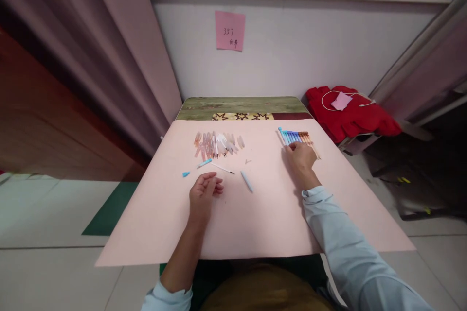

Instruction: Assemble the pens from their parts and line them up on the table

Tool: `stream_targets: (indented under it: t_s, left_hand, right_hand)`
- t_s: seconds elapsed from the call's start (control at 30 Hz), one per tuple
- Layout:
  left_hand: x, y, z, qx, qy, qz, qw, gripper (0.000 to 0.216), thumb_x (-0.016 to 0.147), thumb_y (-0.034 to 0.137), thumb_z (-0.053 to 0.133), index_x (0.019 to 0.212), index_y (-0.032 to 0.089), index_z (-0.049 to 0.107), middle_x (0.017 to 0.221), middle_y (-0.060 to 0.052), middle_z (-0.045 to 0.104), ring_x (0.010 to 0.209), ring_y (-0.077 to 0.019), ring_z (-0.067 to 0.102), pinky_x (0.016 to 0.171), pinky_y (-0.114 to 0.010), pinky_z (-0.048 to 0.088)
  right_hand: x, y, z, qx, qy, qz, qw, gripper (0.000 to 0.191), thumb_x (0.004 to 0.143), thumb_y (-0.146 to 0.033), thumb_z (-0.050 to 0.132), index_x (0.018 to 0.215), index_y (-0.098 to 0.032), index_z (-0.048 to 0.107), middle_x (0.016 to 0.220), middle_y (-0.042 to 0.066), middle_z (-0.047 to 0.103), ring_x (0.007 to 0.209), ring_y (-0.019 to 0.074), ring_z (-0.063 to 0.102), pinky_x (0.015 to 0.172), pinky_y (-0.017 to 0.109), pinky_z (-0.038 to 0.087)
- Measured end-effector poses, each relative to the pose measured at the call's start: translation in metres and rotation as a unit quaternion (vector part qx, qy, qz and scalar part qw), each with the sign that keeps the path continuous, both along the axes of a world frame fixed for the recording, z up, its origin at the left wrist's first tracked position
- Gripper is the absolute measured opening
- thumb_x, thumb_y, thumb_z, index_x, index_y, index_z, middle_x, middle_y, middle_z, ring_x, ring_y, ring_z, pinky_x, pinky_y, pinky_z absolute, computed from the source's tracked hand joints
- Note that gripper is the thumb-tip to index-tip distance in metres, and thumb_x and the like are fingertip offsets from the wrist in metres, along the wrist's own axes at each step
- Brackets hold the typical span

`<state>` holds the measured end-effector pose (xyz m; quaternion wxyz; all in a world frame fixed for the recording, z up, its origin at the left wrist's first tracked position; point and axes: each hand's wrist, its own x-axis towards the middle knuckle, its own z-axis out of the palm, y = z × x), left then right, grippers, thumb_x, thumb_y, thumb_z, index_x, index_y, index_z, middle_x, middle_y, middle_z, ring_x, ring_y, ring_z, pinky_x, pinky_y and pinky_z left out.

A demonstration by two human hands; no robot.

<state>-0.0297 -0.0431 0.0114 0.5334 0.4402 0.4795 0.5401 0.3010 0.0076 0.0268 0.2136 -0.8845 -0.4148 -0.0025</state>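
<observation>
My right hand (pixel 302 156) is at the right of the table, its fingertips pinched on the lower end of a light-blue-topped pen (pixel 280 134). That pen is at the left end of a neat row of pens (pixel 297 137) running from blue to brown. My left hand (pixel 206 191) lies nearer the front edge, fingers loosely curled and apart, nothing in them. Just beyond it are a thin white refill (pixel 222 168) with a dark tip, a short blue pen part (pixel 204 163) and a blue cap (pixel 186 174). A pale blue-grey barrel (pixel 247 181) lies between my hands.
A spread of clear and brownish pen parts (pixel 215 145) covers the back left of the pink sheet (pixel 262 223). Small pale bits (pixel 248 161) lie mid-table. Beyond the table's right edge is a red cloth (pixel 350 119) with a white cable. A pink note (pixel 229 30) hangs on the wall.
</observation>
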Motion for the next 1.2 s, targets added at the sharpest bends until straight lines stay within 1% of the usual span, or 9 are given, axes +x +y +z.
stream_targets:
  t_s: [0.2,0.37,0.6,0.7,0.8,0.9,1.03,1.13,1.2]
  left_hand:
    - [0.001,0.002,-0.001,-0.005,0.013,0.003,1.000,0.033,0.080,0.039,0.069,0.103,0.015,0.063,0.085,-0.006,0.069,0.068,-0.0141,0.063,0.062,-0.027,0.053]
    - [0.004,0.003,0.003,-0.014,0.027,0.004,1.000,0.032,0.081,0.039,0.068,0.103,0.016,0.062,0.085,-0.005,0.069,0.068,-0.0139,0.063,0.060,-0.026,0.052]
    - [0.008,0.001,0.005,-0.019,0.052,0.003,0.998,0.030,0.082,0.038,0.067,0.101,0.016,0.062,0.082,-0.004,0.068,0.064,-0.0123,0.061,0.059,-0.025,0.051]
    - [0.008,0.000,0.003,-0.014,0.052,0.004,0.999,0.029,0.082,0.037,0.067,0.100,0.016,0.062,0.081,-0.004,0.068,0.064,-0.0120,0.060,0.059,-0.025,0.050]
    - [0.009,0.000,0.001,-0.007,0.043,0.007,0.999,0.029,0.081,0.036,0.069,0.101,0.016,0.062,0.080,-0.004,0.068,0.065,-0.0120,0.061,0.059,-0.024,0.050]
    - [0.011,-0.001,-0.001,-0.006,0.037,0.021,0.999,0.030,0.077,0.036,0.072,0.098,0.016,0.063,0.076,-0.003,0.067,0.063,-0.0117,0.060,0.057,-0.024,0.049]
    - [0.017,-0.003,-0.003,0.000,0.041,0.053,0.998,0.029,0.072,0.035,0.075,0.091,0.016,0.065,0.073,-0.002,0.067,0.060,-0.0121,0.060,0.056,-0.024,0.049]
    - [0.013,-0.003,0.000,0.019,0.032,0.099,0.994,0.027,0.071,0.034,0.075,0.088,0.015,0.066,0.076,-0.004,0.068,0.060,-0.0122,0.061,0.058,-0.026,0.050]
    - [0.000,0.000,0.007,0.047,0.035,0.166,0.984,0.026,0.071,0.033,0.075,0.087,0.015,0.065,0.073,-0.003,0.067,0.058,-0.0114,0.059,0.057,-0.026,0.050]
  right_hand:
    - [-0.001,0.011,-0.007,-0.015,-0.011,-0.010,1.000,0.032,0.082,-0.037,0.059,0.108,-0.024,0.072,0.090,0.011,0.073,0.083,0.0257,0.066,0.071,0.034,0.042]
    - [0.000,0.008,-0.010,-0.017,-0.010,0.003,1.000,0.024,0.084,-0.035,0.056,0.095,-0.024,0.074,0.092,0.009,0.072,0.082,0.0239,0.064,0.068,0.031,0.040]
    - [0.002,0.004,-0.012,-0.015,0.012,-0.006,1.000,0.023,0.081,-0.039,0.059,0.092,-0.024,0.073,0.089,0.008,0.069,0.077,0.0221,0.060,0.064,0.030,0.036]
    - [0.003,0.003,-0.012,0.021,0.009,0.009,1.000,0.026,0.082,-0.042,0.059,0.093,-0.023,0.073,0.089,0.008,0.069,0.074,0.0209,0.058,0.062,0.029,0.032]
    - [-0.009,-0.003,-0.011,0.105,0.010,0.062,0.993,0.028,0.086,-0.042,0.056,0.094,-0.021,0.072,0.088,0.007,0.069,0.074,0.0194,0.057,0.062,0.028,0.031]
    - [-0.041,-0.014,-0.008,0.158,0.077,0.149,0.973,0.028,0.088,-0.041,0.053,0.089,-0.020,0.072,0.081,0.005,0.068,0.071,0.0177,0.056,0.062,0.027,0.033]
    - [-0.092,-0.033,-0.010,0.143,0.197,0.309,0.919,0.025,0.085,-0.042,0.055,0.080,-0.023,0.071,0.075,0.002,0.067,0.068,0.0160,0.059,0.064,0.025,0.040]
    - [-0.111,-0.041,-0.015,0.131,0.207,0.352,0.903,0.021,0.084,-0.039,0.057,0.078,-0.024,0.071,0.073,0.001,0.067,0.067,0.0153,0.059,0.064,0.025,0.040]
    - [-0.111,-0.041,-0.018,0.129,0.205,0.347,0.906,0.021,0.083,-0.040,0.058,0.078,-0.024,0.071,0.072,0.000,0.067,0.066,0.0150,0.058,0.063,0.025,0.040]
